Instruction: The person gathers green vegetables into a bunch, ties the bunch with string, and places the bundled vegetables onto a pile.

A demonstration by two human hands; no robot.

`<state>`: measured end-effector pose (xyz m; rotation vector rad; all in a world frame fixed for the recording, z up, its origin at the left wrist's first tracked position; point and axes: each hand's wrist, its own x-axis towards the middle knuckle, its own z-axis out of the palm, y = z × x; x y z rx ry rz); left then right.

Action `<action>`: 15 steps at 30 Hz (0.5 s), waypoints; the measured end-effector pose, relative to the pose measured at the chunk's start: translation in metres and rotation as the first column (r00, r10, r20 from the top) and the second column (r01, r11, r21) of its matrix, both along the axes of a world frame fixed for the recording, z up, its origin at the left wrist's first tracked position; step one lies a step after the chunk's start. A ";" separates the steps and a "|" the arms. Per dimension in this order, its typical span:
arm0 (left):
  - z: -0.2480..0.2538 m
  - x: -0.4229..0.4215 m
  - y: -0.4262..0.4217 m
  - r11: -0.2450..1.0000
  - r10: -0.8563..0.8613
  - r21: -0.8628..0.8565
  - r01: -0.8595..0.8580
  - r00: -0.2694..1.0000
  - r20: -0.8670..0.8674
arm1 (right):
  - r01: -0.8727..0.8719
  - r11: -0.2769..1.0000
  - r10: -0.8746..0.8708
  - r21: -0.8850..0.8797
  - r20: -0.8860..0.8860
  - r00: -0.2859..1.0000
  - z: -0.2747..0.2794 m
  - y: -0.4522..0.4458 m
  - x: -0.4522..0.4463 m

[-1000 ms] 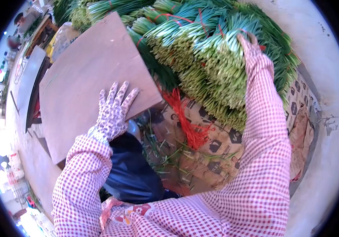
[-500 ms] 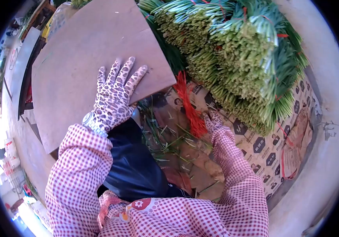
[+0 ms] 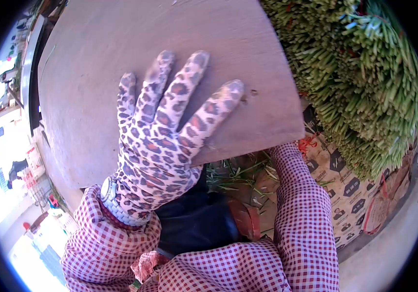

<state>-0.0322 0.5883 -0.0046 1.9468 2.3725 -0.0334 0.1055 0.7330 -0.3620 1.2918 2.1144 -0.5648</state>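
My left hand (image 3: 158,131), in a leopard-print glove, lies with spread fingers on a flat brownish board (image 3: 97,44). A watch (image 3: 114,204) circles its wrist. The checked sleeve (image 3: 304,204) of my right arm reaches under the board's lower right corner, and the board hides my right hand. Red ties (image 3: 306,144) show just beside that sleeve, partly covered. Stacked bundles of green stalks (image 3: 360,92) rise right of the board, cut ends facing me.
Printed paper (image 3: 348,194) lies under the bundles, with a crumpled brown bag (image 3: 387,199) at its right. A pale wall or ledge (image 3: 379,255) curves along the lower right. Loose green scraps (image 3: 238,175) lie below the board. Dark cloth (image 3: 194,219) covers my leg.
My right hand has gone from the bundles down to the red ties, then out of sight beneath the board. My left hand stays spread on the board, and both appear larger and closer.
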 end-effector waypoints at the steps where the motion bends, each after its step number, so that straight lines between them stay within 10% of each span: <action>1: 0.000 0.000 -0.001 1.000 -0.001 0.012 0.001 1.000 0.012 | -0.004 1.000 0.004 -0.009 -0.024 1.000 -0.002 0.003 -0.002; 15: -0.003 0.005 -0.018 1.000 0.009 0.027 -0.007 0.997 -0.080 | 0.154 0.832 -0.500 -0.533 -0.600 0.625 0.167 -0.032 0.175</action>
